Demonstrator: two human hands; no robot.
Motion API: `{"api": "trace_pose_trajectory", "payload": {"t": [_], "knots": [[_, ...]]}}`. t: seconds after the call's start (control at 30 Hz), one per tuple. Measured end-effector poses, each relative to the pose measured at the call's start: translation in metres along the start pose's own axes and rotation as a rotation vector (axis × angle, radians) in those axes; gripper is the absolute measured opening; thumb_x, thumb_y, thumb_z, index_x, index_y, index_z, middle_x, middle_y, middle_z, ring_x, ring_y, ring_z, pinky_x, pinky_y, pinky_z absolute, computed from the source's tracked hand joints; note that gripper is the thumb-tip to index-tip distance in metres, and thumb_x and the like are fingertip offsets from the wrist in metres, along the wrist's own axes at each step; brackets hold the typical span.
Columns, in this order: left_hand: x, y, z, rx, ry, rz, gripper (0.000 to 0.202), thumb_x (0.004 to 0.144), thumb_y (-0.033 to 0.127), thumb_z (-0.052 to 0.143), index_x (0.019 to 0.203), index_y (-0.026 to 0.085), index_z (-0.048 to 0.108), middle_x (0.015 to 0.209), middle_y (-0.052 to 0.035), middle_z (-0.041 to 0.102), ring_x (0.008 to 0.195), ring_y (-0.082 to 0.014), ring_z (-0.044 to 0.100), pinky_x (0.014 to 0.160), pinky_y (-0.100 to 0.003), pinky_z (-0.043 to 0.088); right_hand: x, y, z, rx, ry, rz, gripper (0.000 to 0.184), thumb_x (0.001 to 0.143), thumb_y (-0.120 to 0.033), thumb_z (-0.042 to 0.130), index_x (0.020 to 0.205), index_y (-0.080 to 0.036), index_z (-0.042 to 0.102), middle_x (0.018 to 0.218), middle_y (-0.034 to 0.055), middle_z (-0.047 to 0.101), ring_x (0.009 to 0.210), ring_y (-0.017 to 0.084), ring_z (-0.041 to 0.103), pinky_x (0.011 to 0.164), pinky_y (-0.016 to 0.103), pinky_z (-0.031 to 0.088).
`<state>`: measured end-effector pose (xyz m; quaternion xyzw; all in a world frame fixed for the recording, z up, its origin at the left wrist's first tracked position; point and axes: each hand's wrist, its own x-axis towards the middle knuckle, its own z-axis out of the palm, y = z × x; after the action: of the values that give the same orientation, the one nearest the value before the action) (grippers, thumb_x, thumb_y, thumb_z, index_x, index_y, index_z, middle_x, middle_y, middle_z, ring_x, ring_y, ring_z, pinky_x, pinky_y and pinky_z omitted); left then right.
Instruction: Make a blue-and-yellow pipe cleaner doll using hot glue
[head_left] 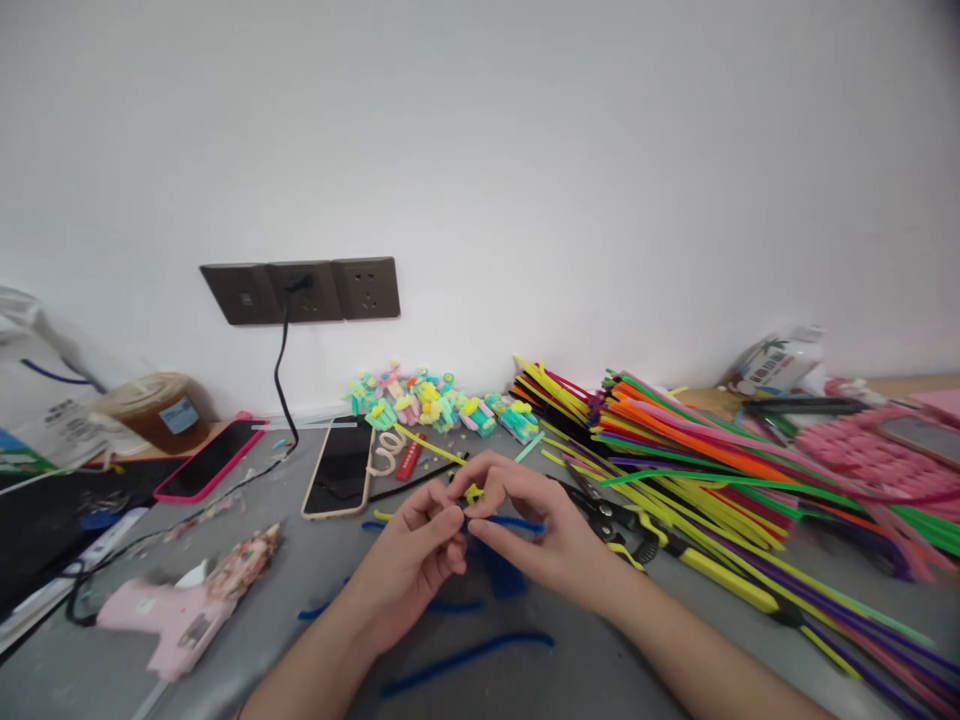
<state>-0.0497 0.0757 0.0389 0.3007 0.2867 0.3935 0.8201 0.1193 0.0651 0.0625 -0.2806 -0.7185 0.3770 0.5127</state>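
Over the middle of the grey table, my left hand [424, 555] and my right hand [532, 525] meet, fingertips pinched close together. Between them runs a blue pipe cleaner [517, 523], its end sticking out below my right fingers. A bit of yellow shows behind the fingertips, and I cannot tell whether it is held. Further blue pipe cleaners lie beneath my hands; one long blue piece [465, 662] lies nearest me. Just right of my right hand are pliers [611, 515] with yellow-and-black handles.
Bundles of coloured pipe cleaners [675, 450] spread across the right. Small pastel pipe-cleaner pieces [427, 400] are heaped by the wall. To the left lie a pink glue gun [176, 620] with a cord, two phones [337, 468] [214, 460] and a lidded cup [161, 415].
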Motion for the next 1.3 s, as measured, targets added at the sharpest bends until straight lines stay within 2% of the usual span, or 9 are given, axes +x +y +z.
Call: {"api": "trace_pose_trajectory", "payload": {"t": [0.2,0.37,0.5,0.6,0.8,0.9,1.07,1.17,1.3], "knots": [[-0.002,0.002,0.004,-0.15,-0.031,0.047,0.038,0.071,0.027,0.085,0.067,0.016,0.049,0.062,0.0073,0.049,0.052,-0.0013,0.046,0.047,-0.009,0.038,-0.002,0.002,0.007,-0.142,0.03,-0.097,0.007,0.089,-0.016,0.063,0.083,-0.021,0.063,0.101,0.0099,0.067,0.096,0.02,0.065,0.085,0.034,0.051],[-0.004,0.001,0.008,-0.166,-0.046,0.026,0.041,0.072,0.028,0.084,0.069,0.017,0.045,0.069,0.0062,0.05,0.056,-0.0036,0.045,0.049,-0.014,0.037,-0.006,0.005,0.008,-0.3,0.068,-0.119,0.009,0.087,-0.019,0.069,0.079,-0.022,0.064,0.099,0.0077,0.068,0.093,0.021,0.065,0.084,0.035,0.05],[-0.006,0.001,0.009,-0.088,-0.053,-0.006,0.04,0.071,0.033,0.084,0.07,0.017,0.048,0.066,0.0056,0.046,0.058,-0.0059,0.043,0.049,-0.015,0.035,-0.004,0.006,0.004,-0.283,0.137,-0.149,0.008,0.088,-0.025,0.07,0.08,-0.022,0.069,0.089,0.0065,0.071,0.085,0.02,0.066,0.083,0.036,0.05],[-0.004,0.002,0.008,-0.031,-0.057,-0.027,0.039,0.07,0.041,0.083,0.074,0.016,0.053,0.068,0.0039,0.048,0.057,-0.0063,0.042,0.048,-0.016,0.033,0.0,0.009,-0.002,-0.175,0.162,-0.093,0.01,0.089,-0.029,0.069,0.083,-0.022,0.072,0.085,0.0062,0.072,0.081,0.02,0.066,0.078,0.034,0.051],[-0.001,0.0,0.003,0.037,-0.118,-0.059,0.036,0.074,0.039,0.081,0.072,0.014,0.054,0.063,0.0045,0.046,0.05,-0.0037,0.036,0.045,-0.016,0.025,0.004,0.017,-0.012,0.016,0.014,0.041,0.021,0.086,-0.04,0.07,0.084,-0.019,0.075,0.086,0.0068,0.071,0.082,0.019,0.065,0.078,0.032,0.05],[-0.002,0.001,0.001,0.052,-0.184,-0.116,0.037,0.073,0.037,0.082,0.069,0.014,0.053,0.06,0.0045,0.045,0.048,-0.0031,0.035,0.045,-0.017,0.023,0.004,0.017,-0.014,0.105,-0.032,0.1,0.021,0.084,-0.039,0.074,0.08,-0.018,0.073,0.086,0.0058,0.07,0.083,0.018,0.064,0.079,0.032,0.049],[-0.007,0.005,0.003,0.068,-0.26,-0.262,0.04,0.064,0.043,0.087,0.074,0.012,0.063,0.061,0.0025,0.048,0.048,-0.0042,0.039,0.042,-0.017,0.02,0.004,0.012,-0.017,0.21,-0.13,0.117,0.016,0.082,-0.033,0.076,0.08,-0.018,0.072,0.09,0.0058,0.069,0.087,0.018,0.063,0.083,0.033,0.048],[-0.008,0.005,0.004,0.088,-0.226,-0.271,0.04,0.061,0.043,0.088,0.072,0.011,0.066,0.058,0.0026,0.049,0.046,-0.0036,0.038,0.041,-0.018,0.018,0.003,0.01,-0.018,0.22,-0.148,0.12,0.013,0.083,-0.03,0.076,0.081,-0.018,0.073,0.09,0.0055,0.068,0.088,0.018,0.063,0.084,0.033,0.048],[-0.005,0.001,0.004,0.152,-0.129,-0.175,0.043,0.057,0.043,0.09,0.06,0.011,0.062,0.053,0.0022,0.05,0.042,-0.0017,0.034,0.043,-0.019,0.018,0.003,0.013,-0.019,0.225,-0.146,0.125,0.015,0.084,-0.032,0.074,0.082,-0.017,0.072,0.09,0.0056,0.067,0.088,0.017,0.062,0.083,0.032,0.047]]}}
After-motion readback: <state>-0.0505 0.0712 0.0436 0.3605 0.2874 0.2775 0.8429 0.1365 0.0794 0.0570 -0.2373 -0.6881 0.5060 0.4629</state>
